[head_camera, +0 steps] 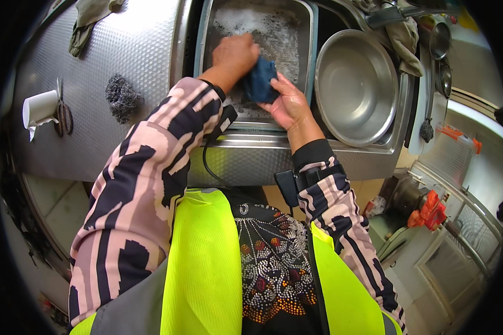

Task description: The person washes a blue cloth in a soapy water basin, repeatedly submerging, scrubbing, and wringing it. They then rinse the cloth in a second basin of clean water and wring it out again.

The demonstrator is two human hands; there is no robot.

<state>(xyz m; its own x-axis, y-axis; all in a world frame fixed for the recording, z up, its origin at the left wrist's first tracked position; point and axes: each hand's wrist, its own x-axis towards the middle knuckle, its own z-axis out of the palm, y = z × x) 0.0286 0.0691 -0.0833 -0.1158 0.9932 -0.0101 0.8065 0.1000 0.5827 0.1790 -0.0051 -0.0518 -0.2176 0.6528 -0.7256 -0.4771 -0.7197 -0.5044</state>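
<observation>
A wet blue cloth (260, 81) is bunched between my two hands, over a rectangular metal basin (308, 63) with foamy water in it. My left hand (236, 52) is closed at the cloth's upper left end, its fingertips hidden from view. At the cloth's right side, my right hand (291, 102) pinches it between thumb and fingers, palm turned up and wet. Whitish suds (255, 21) float at the basin's far side.
Right of the basin sits a round steel bowl (356, 88). On the steel drainboard (151, 63) at left lie a steel-wool scourer (122, 98), scissors (63, 113), a white paper roll (40, 108) and a draped cloth (86, 25). Ladles (439, 42) lie at the far right.
</observation>
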